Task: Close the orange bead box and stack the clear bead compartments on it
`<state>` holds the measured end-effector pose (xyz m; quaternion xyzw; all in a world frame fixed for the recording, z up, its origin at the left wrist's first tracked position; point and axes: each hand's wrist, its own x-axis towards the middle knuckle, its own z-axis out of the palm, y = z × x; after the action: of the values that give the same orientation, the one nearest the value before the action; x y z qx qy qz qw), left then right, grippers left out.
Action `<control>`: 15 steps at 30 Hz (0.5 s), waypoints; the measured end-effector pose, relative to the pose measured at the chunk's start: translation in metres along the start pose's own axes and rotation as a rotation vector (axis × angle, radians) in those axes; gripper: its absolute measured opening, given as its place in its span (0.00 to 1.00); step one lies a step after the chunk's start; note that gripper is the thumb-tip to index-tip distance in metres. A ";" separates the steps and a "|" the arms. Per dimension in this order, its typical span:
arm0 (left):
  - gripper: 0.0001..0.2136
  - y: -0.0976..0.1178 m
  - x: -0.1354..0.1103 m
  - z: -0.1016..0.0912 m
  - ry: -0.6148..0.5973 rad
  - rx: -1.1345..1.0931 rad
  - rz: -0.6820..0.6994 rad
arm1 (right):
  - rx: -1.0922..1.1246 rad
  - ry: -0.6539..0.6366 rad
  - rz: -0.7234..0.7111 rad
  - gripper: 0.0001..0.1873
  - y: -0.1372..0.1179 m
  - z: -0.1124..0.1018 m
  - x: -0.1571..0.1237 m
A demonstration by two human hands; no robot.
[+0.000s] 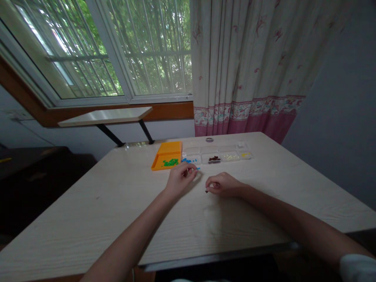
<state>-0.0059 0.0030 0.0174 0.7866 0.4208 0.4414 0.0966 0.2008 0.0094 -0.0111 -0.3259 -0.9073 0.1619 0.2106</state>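
Note:
My left hand (181, 177) is closed in a pinch just in front of the containers, with a small blue piece (198, 168) at its fingertips. To its right, my right hand (223, 184) pinches a small dark brown piece (206, 191) low over the table. Several green pieces (170, 162) lie in an open orange box (155, 164). Beside it, a clear divided box (202, 150) holds blue pieces (189, 160), dark brown pieces (214, 159), pale pieces (231, 157) and yellow pieces (246, 154) in separate compartments. The pieces are too small for me to tell their exact kind.
The pale wooden table (117, 203) has its front edge close to me. A raised shelf (108, 114) on black brackets stands at the back left. A round grommet (209, 140) sits near the back edge. Behind are a barred window and a curtain (249, 78).

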 end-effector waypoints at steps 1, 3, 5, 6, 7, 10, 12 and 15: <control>0.06 0.000 0.001 -0.003 0.067 0.015 0.010 | 0.002 -0.051 -0.009 0.06 -0.001 -0.001 0.000; 0.06 0.000 0.002 -0.007 0.173 0.045 0.029 | 0.002 -0.117 -0.014 0.07 -0.002 -0.003 0.000; 0.06 0.001 0.002 -0.010 0.249 0.074 0.046 | 0.001 -0.147 -0.002 0.07 -0.003 -0.005 0.000; 0.06 0.002 0.002 -0.010 0.277 0.085 0.057 | 0.004 -0.156 0.007 0.07 -0.003 -0.005 0.000; 0.05 0.002 0.002 -0.010 0.300 0.092 0.073 | 0.011 -0.167 0.018 0.07 -0.003 -0.006 0.001; 0.04 0.003 0.002 -0.009 0.338 0.094 0.134 | 0.037 -0.204 0.039 0.07 -0.003 -0.007 0.002; 0.03 0.003 0.002 -0.008 0.345 0.090 0.158 | 0.054 -0.216 0.051 0.07 -0.003 -0.007 0.003; 0.03 0.002 0.002 -0.008 0.341 0.094 0.154 | 0.078 -0.216 0.073 0.09 -0.002 -0.007 0.003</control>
<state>-0.0110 0.0016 0.0243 0.7340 0.3897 0.5542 -0.0468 0.2010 0.0111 -0.0035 -0.3310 -0.9052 0.2388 0.1182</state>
